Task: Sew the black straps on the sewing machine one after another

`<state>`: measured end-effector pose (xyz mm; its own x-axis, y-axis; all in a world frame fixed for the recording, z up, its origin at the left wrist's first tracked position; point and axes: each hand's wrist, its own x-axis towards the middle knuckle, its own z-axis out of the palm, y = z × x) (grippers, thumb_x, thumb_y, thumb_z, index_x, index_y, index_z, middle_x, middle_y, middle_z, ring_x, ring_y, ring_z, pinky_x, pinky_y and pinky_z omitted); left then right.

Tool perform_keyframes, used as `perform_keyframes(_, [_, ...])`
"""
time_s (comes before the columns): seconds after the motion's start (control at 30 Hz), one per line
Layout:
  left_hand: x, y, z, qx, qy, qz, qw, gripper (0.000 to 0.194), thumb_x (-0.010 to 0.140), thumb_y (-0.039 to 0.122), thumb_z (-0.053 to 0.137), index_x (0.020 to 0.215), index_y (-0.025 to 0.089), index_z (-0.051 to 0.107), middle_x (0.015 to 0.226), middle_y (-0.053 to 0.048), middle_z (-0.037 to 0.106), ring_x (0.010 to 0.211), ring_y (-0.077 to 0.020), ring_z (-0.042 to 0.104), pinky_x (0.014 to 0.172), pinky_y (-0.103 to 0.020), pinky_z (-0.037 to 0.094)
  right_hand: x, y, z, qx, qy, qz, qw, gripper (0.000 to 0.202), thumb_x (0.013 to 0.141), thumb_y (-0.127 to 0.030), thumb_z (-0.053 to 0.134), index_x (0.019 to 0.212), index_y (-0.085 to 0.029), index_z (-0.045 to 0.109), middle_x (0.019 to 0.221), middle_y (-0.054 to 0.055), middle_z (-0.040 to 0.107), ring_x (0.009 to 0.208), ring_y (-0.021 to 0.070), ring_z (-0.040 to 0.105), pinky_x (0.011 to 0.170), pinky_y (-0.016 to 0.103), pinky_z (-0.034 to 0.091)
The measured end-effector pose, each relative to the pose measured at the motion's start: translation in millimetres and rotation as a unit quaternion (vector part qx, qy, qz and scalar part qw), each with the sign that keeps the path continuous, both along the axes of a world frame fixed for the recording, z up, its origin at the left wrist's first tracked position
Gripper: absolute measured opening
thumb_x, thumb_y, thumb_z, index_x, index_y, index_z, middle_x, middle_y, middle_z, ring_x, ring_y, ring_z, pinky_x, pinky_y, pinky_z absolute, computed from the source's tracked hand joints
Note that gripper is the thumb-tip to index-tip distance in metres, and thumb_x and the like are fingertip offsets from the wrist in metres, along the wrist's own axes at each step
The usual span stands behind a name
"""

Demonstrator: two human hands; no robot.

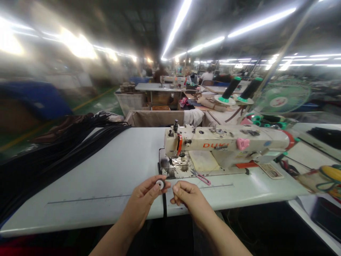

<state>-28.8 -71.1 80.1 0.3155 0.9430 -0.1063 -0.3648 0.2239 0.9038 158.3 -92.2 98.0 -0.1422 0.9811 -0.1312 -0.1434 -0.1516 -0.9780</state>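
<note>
My left hand (145,195) pinches a small round bobbin (160,184), pale with a dark rim, just above the front of the white sewing table (106,170). My right hand (186,195) is close beside it, fingertips pinched together near the bobbin, seemingly on a fine thread that is too thin to make out. A narrow black strap (164,204) hangs down over the table edge between my hands. Right behind them stands a cream sewing machine (226,144), with its needle area (173,165) nearest to me.
Pink-handled snips (201,177) lie by the machine's base. A pile of black fabric strips (53,149) covers the table's left side. Black thread cones (241,90) and a green fan (282,97) stand at the right rear. Further sewing stations and people sit far behind.
</note>
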Motion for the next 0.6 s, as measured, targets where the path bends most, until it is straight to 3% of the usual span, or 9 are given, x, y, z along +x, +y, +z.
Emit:
perform_keyframes(0.1, [2.7,-2.1,3.4,-0.029,-0.055,-0.015,0.998,0.041,0.086,0.041,0.078,0.118,0.018,0.07,0.104,-0.009,0.076,0.103,-0.0209,0.07,0.101,-0.036,0.053,6.3,0.1,3.7,0.002,0.019,-0.043,0.999,0.051,0.083,-0.066,0.073,0.067,-0.021,0.055,0.053,-0.009,0.039,0.049,0.0082,0.035,0.053,0.024,0.031])
perform_keyframes(0.17, [3.9,-4.0,3.8,-0.026,-0.062,-0.038,0.997,0.04,0.087,0.04,0.077,0.118,0.017,0.067,0.1,-0.009,0.075,0.096,-0.0187,0.069,0.094,-0.034,0.053,7.6,-0.7,11.1,0.036,-0.014,-0.049,0.998,0.049,0.087,-0.066,0.068,0.07,-0.022,0.054,0.054,-0.009,0.037,0.048,0.0083,0.03,0.05,0.024,0.025])
perform_keyframes(0.3, [6.5,-8.1,2.3,-0.015,-0.031,-0.134,0.99,0.035,0.089,0.041,0.074,0.112,0.017,0.06,0.09,-0.008,0.073,0.084,-0.0169,0.067,0.08,-0.03,0.051,4.5,-1.7,27.6,0.195,-0.171,-0.046,0.965,0.037,0.096,-0.051,0.062,0.073,-0.022,0.06,0.067,-0.003,0.051,0.064,0.013,0.047,0.063,0.027,0.037])
perform_keyframes(0.4, [8.1,-11.7,2.6,0.002,-0.028,-0.185,0.982,0.03,0.089,0.041,0.074,0.099,0.018,0.057,0.087,-0.007,0.072,0.08,-0.0162,0.066,0.076,-0.03,0.05,-0.2,-0.4,28.4,0.25,-0.256,-0.015,0.934,0.029,0.099,-0.037,0.058,0.074,-0.023,0.061,0.076,-0.001,0.056,0.071,0.0144,0.052,0.069,0.028,0.04])
perform_keyframes(0.53, [6.4,-14.2,5.7,-0.001,-0.102,-0.13,0.986,0.029,0.087,0.036,0.078,0.088,0.021,0.053,0.082,-0.003,0.07,0.081,-0.0139,0.065,0.076,-0.027,0.048,-3.3,2.0,20.1,0.231,-0.308,-0.01,0.923,0.03,0.096,-0.026,0.056,0.067,-0.022,0.051,0.073,-0.001,0.053,0.076,0.016,0.053,0.072,0.029,0.038])
perform_keyframes(0.6, [4.1,-13.6,6.0,-0.016,-0.108,-0.113,0.988,0.029,0.085,0.036,0.08,0.1,0.021,0.06,0.086,-0.004,0.072,0.083,-0.0148,0.065,0.079,-0.027,0.048,-1.7,1.8,19.1,0.2,-0.307,-0.012,0.931,0.032,0.098,-0.03,0.054,0.067,-0.023,0.049,0.073,-0.001,0.053,0.076,0.0164,0.053,0.071,0.029,0.037])
